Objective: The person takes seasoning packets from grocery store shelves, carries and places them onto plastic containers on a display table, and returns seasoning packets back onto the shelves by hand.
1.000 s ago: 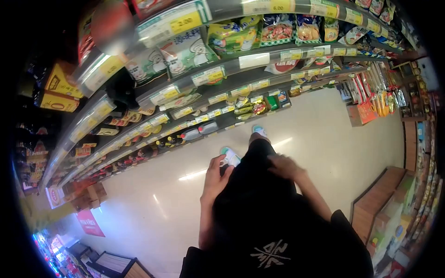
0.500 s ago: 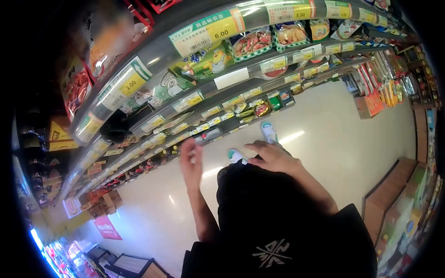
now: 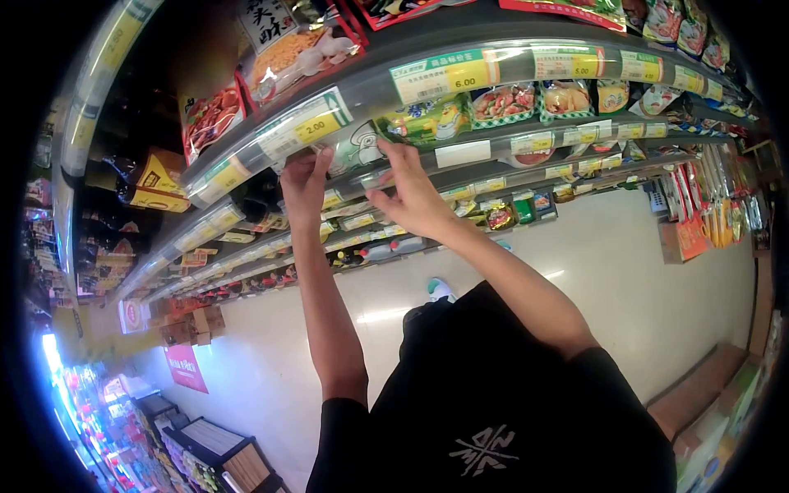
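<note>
My left hand (image 3: pixel 305 187) reaches up to the shelf edge, at the left end of a green and white packet (image 3: pixel 355 150) with a cartoon mushroom on it. Its thumb points up and stands apart from the fingers, whose tips are partly hidden in the shelf. My right hand (image 3: pixel 412 191) is at the right side of the same packet, fingers spread, thumb lower near the shelf's front strip. Whether either hand touches the packet I cannot tell. Just right of it lies a yellow-green packet (image 3: pixel 427 119) with a cartoon figure.
A price strip with a 6.00 tag (image 3: pixel 444 78) curves above my hands. Red seasoning bags (image 3: pixel 300 49) stand on the shelf over it. Lower shelves hold small bottles (image 3: pixel 386 250) and packets. Cardboard boxes (image 3: pixel 193 326) sit on the floor at left, a brown box (image 3: pixel 699 386) at right.
Both hands have risen from in front of my body to the shelf, reaching the mushroom packet. The view has shifted, so the shelves now sit lower and further right.
</note>
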Tool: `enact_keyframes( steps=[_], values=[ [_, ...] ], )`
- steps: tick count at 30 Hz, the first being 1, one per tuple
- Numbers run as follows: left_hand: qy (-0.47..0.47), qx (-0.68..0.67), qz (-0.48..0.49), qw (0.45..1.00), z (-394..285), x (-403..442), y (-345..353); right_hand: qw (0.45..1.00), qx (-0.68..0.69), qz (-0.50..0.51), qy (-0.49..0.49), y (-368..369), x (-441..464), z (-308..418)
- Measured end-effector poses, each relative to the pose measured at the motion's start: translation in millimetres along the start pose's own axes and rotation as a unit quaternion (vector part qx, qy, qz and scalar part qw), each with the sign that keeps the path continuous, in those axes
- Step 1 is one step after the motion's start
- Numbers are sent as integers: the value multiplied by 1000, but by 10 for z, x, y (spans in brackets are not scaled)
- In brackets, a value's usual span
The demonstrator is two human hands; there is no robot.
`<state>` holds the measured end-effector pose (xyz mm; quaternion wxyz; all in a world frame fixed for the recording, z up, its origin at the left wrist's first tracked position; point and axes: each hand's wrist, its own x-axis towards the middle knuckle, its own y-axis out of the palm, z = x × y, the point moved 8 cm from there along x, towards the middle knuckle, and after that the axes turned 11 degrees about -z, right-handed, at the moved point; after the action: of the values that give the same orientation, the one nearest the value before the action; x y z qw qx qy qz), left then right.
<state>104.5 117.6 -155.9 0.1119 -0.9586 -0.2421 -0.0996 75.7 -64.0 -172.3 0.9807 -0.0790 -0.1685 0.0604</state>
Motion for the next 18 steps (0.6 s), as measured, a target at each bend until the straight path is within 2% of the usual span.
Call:
enact_keyframes(
  steps=[4,6,13,15,16,18],
  values=[
    [10,-28,-18,999,47,-40,-84,999,-34,-27,3,-14,55,-80],
    [24,-127,-1,992,34,-71,-44,998,-45,-53,-2,-38,62,-98],
    [7,-101,29,994,-200,-88,43,990,-104,-95,-7,-28,76,-134],
    [-20,-26,18,999,-104,-80,24,989,-115,-77,-51,-49,34,-71],
    [-20,-29,20,999,-101,-98,41,989,-118,-79,-51,-76,25,-82],
    [-26,-116,-20,993,-104,-149,8,986,-129,-61,-87,-84,2,-73]
  ],
)
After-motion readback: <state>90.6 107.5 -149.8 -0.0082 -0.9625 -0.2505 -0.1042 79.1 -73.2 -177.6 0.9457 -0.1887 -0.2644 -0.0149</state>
